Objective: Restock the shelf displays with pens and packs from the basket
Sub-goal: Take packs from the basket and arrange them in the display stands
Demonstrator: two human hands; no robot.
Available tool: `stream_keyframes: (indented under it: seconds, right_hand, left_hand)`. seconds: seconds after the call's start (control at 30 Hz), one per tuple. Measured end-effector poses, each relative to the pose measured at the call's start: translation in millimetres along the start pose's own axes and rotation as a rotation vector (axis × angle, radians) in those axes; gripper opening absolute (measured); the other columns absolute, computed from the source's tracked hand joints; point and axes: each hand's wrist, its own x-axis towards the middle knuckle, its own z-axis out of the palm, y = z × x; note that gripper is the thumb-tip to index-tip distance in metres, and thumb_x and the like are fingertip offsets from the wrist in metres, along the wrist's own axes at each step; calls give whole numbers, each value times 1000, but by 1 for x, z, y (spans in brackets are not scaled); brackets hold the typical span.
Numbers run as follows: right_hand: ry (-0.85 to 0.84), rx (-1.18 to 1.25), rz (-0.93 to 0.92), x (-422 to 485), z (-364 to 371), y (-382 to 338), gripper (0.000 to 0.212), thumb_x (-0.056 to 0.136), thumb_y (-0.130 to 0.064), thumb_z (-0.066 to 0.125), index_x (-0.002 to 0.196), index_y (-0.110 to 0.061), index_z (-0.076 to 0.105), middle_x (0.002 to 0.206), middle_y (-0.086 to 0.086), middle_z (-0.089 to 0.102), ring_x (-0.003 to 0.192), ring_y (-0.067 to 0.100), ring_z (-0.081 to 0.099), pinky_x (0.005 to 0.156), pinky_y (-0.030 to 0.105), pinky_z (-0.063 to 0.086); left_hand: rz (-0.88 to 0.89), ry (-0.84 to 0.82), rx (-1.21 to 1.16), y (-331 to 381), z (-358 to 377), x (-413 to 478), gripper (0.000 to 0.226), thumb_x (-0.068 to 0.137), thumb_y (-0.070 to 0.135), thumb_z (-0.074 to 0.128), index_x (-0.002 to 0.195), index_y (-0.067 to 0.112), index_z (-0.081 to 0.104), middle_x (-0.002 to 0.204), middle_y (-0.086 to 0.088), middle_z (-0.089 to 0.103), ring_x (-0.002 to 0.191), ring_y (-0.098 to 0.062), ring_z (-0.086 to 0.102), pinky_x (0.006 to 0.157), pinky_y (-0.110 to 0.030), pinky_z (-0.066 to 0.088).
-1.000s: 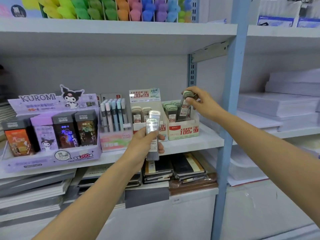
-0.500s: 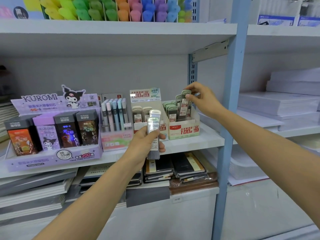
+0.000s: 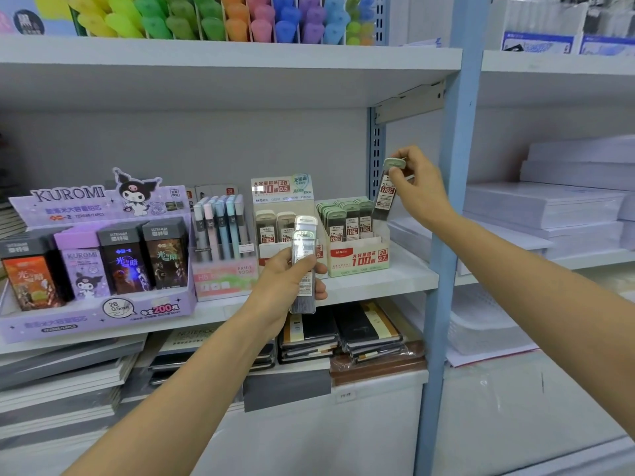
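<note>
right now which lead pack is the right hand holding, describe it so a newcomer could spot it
Find the blue shelf post and look just left of it, above the 0.7 display box. The right hand pinches a slim dark lead pack by its pale green cap. Unlike its matching neighbours seated in the box, it hangs tilted in the air beside them.

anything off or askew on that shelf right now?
Nothing spilled or damaged. The only stray: the green-capped lead case in the right hand hangs tilted above the 0.7 display box, outside its row.
</note>
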Motion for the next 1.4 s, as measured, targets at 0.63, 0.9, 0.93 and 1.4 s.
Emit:
stream_keyframes:
  seconds: [0.63,0.9,0.93,1.4]
  right_hand:
    - [-191,-217,-23,-14,17,19,13,94,-11,58,106,-14,58,95,-4,62,79,5,56,66,11,40]
    - [-180,-362,-9,-24,25,32,18,89,-14,66,106,-14,62,108,-2,55,105,16,51,90,27,41]
    - [-160,-360,1,-25,26,31,20,89,-15,66,109,-13,63,114,1,54,112,17,48,94,26,37]
    - [-551,360,116,-85,31,-31,17,86,-23,69,101,-15,64,86,-2,70,74,10,64,67,19,52]
  left_hand:
    - [23,-24,-32,-4,-5,-4,18,97,14,57,115,16,58,75,1,70,58,-14,64,58,-27,57]
    - [33,-19,-25,-4,-5,-8,16,95,14,61,110,16,60,77,-1,72,58,-14,65,58,-26,56]
    - [34,-18,-23,-4,-5,-8,18,94,13,61,111,15,60,78,-2,72,59,-14,65,59,-26,57]
    - [60,-51,39,2,8,-16,22,94,21,63,114,15,60,83,-2,74,64,-14,67,61,-25,57]
